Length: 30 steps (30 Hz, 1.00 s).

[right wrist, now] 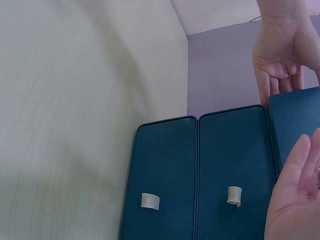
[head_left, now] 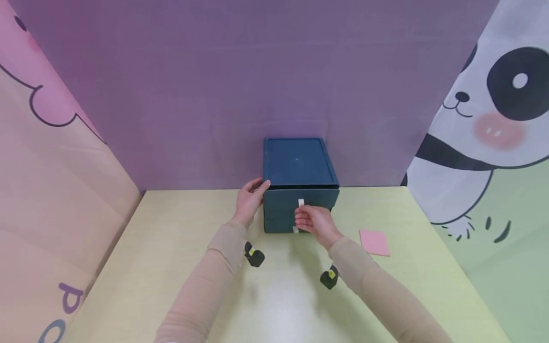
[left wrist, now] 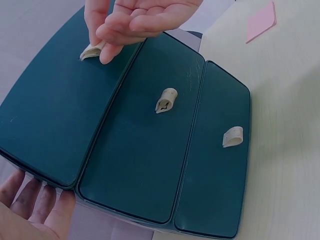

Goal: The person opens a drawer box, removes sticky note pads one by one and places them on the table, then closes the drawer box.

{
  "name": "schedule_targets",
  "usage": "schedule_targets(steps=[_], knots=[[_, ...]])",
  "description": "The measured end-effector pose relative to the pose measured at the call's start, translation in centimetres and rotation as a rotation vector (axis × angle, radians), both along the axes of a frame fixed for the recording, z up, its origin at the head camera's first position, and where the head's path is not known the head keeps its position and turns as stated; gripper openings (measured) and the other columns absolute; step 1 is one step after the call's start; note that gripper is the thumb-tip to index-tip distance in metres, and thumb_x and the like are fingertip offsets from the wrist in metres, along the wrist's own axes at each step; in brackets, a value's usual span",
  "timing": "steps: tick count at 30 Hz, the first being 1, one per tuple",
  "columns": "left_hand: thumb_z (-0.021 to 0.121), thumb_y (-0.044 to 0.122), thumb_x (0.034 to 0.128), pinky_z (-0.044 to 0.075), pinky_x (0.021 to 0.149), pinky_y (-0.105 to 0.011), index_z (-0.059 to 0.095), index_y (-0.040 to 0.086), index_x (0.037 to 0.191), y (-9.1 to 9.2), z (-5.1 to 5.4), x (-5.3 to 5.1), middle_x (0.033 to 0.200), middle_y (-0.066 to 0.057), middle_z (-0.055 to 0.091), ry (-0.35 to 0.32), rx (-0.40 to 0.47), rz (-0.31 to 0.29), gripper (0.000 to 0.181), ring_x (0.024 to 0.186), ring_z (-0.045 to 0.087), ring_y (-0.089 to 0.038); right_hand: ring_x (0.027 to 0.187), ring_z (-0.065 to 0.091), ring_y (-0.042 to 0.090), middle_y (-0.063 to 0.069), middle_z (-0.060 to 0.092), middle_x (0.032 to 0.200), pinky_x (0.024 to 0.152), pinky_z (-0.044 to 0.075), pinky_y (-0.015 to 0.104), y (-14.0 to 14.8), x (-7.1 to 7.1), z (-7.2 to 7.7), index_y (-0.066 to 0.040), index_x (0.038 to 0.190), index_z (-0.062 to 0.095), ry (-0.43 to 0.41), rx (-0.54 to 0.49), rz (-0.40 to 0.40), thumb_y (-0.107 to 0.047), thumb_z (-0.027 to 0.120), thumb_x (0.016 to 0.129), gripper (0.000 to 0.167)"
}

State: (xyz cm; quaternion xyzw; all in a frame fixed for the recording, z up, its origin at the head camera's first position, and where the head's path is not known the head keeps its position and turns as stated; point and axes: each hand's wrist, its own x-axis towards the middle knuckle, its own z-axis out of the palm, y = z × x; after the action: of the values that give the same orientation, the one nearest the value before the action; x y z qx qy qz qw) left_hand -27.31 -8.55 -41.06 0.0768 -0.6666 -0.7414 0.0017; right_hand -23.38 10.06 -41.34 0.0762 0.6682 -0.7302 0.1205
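A dark blue-green, box-shaped three-drawer cabinet (head_left: 300,162) is set on a pale, wood-grained surface (head_left: 180,247), near a purple backdrop (head_left: 274,85). By the left hand (head_left: 249,202), the cabinet's left side is touched with extended fingers, while the thumb is laid at the upper front corner; its grip is not closed around anything. By the right hand (head_left: 316,221), held before the front, a cream-coloured looped tab (left wrist: 92,52) on the upper drawer (head_left: 279,199) is pinched between thumb and finger, so that its grip is closed on that tab. Between the cabinet's top panel and the upper drawer, a dark gap is seen. Similar cream loops are fixed to the middle drawer (left wrist: 135,140) and the lowest drawer (left wrist: 210,175), both untouched by the right hand. To the right of the cabinet, well apart from it, a flat pink square (head_left: 374,243) is laid on the surface. Both forearms are covered by beige sleeves (head_left: 214,271). At the right, a black-and-white panda picture (head_left: 454,186) is shown on the side backdrop.
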Motion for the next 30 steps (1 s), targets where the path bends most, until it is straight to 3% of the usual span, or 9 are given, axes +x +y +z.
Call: schedule_targets(steps=[9, 30], knots=[[0.065, 0.030, 0.0894, 0.044, 0.102, -0.046, 0.054, 0.008, 0.132, 0.21, -0.10, 0.12, 0.136, -0.010, 0.053, 0.000, 0.028, 0.013, 0.050, 0.123, 0.050, -0.026, 0.064, 0.060, 0.008, -0.001, 0.061, 0.071, 0.067, 0.056, 0.021, -0.05, -0.46, 0.14, 0.016, 0.115, 0.053, -0.032, 0.015, -0.003, -0.015, 0.048, 0.098, 0.036], [0.065, 0.033, 0.0891, 0.042, 0.104, -0.045, 0.053, 0.011, 0.134, 0.13, -0.02, -0.09, 0.137, -0.008, 0.052, -0.026, 0.009, 0.005, 0.051, 0.127, 0.048, -0.025, 0.067, 0.060, 0.009, 0.000, 0.062, 0.075, 0.069, 0.056, 0.022, -0.46, -1.02, 0.42, 0.009, 0.110, 0.058, -0.037, 0.058, -0.039, -0.019, 0.048, 0.097, 0.032]])
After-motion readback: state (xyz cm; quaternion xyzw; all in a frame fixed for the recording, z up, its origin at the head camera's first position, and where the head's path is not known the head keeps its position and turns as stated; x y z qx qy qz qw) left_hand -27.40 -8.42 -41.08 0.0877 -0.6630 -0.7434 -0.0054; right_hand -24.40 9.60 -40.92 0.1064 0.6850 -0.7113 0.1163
